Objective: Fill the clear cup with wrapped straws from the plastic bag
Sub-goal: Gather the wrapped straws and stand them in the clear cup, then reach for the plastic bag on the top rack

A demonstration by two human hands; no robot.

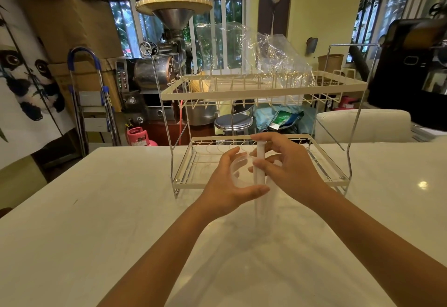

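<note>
Now both hands meet over the white table (pixel 121 210), just in front of the two-tier wire rack (pixel 263 89). Left hand (pixel 225 186) curls around the clear cup (pixel 238 173), thumb under its near side and fingers behind it, the cup tipped with its mouth toward the right — while the right hand (pixel 287 171) pinches a bundle of white wrapped straws (pixel 260 164), held nearly upright at the cup's rim. Whether the straws' lower ends are inside the cup I cannot tell; the plastic bag (pixel 254 53) lies crumpled on the rack's top shelf, well apart from the hands.
</note>
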